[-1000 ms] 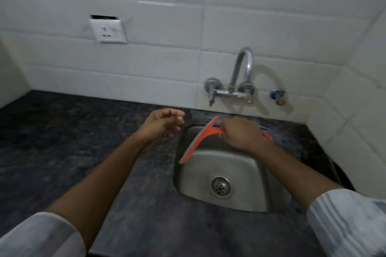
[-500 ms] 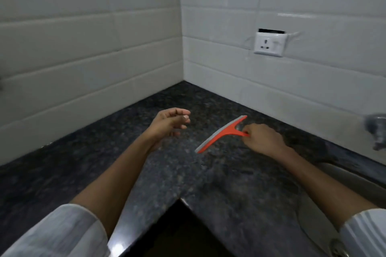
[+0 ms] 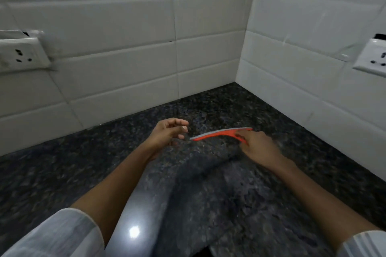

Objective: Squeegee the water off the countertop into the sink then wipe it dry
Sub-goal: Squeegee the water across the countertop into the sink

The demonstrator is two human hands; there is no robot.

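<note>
My right hand (image 3: 258, 148) grips the handle of an orange squeegee (image 3: 219, 133) with a grey rubber blade. The blade lies nearly level, just above the dark speckled countertop (image 3: 240, 194), pointing left toward the inner corner of the walls. My left hand (image 3: 170, 133) hovers just left of the blade tip, fingers loosely curled and holding nothing. The sink is out of view.
White tiled walls meet in a corner (image 3: 242, 64) behind the counter. One wall socket (image 3: 19, 55) sits on the left wall, another socket (image 3: 373, 57) on the right wall. A glossy reflection (image 3: 133, 231) shines on the counter near its front edge.
My view has swung left from the sink and tap to the counter corner. My right hand carried the squeegee from over the sink to the corner, and the blade has levelled out.
</note>
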